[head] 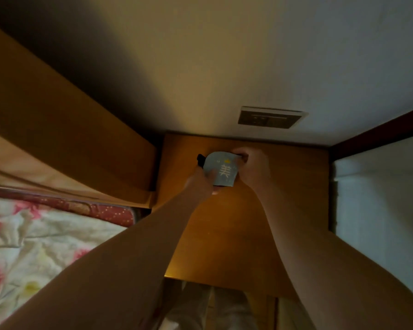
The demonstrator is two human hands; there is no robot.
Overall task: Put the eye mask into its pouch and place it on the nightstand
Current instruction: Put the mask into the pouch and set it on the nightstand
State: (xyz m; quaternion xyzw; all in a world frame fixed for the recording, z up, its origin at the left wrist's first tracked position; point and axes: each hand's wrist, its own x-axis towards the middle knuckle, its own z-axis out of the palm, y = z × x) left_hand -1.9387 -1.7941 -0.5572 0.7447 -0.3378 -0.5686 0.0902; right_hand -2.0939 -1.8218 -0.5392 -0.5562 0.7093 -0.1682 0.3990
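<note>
- Head view, dim warm light, looking down over the nightstand worktop (224, 234).
- Both bare forearms reach forward and meet over the far half of the worktop.
- Pouch (221, 169): small grey-blue fabric piece with a pale printed character and a yellow mark above it, held between the two hands.
- Left hand (199, 181): closed around the pouch's near-left edge, thumb across its lower front.
- Right hand (254, 167): fingers curled and pinched on the pouch's far-right corner, back of hand toward the camera.
- Eye mask (200, 159): only a dark bit shows, poking out of the pouch's far-left end just beyond the left hand. Rest is hidden, so can't tell how far in it sits.
- Can't tell whether the pouch touches the worktop or is held just above it.
- Beyond the hands: pale wall with a socket plate (271, 117) up and right of the right hand.
- Left of the left hand: wooden headboard (69, 129), then a bed with floral bedding (34, 246) alongside the left forearm.
- Right of the right forearm: white panel (379, 198) with a dark wood strip above it.
</note>
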